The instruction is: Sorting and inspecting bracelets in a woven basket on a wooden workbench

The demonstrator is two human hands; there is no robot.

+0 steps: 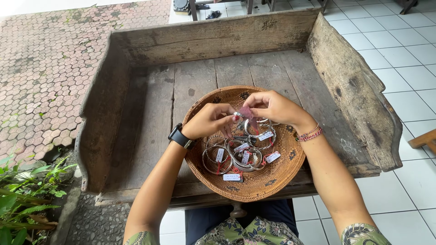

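Observation:
A round woven basket sits on a weathered wooden bench in front of me. It holds several silver bangles with small white tags on red strings. My left hand, with a black watch on the wrist, and my right hand, with red thread bracelets, meet above the basket. Together they pinch one silver bangle and a small pink tag between the fingertips.
The bench has a high back and raised side walls. Red hexagonal paving lies to the left and white floor tiles to the right. Green plants grow at lower left. Chair legs stand beyond the bench.

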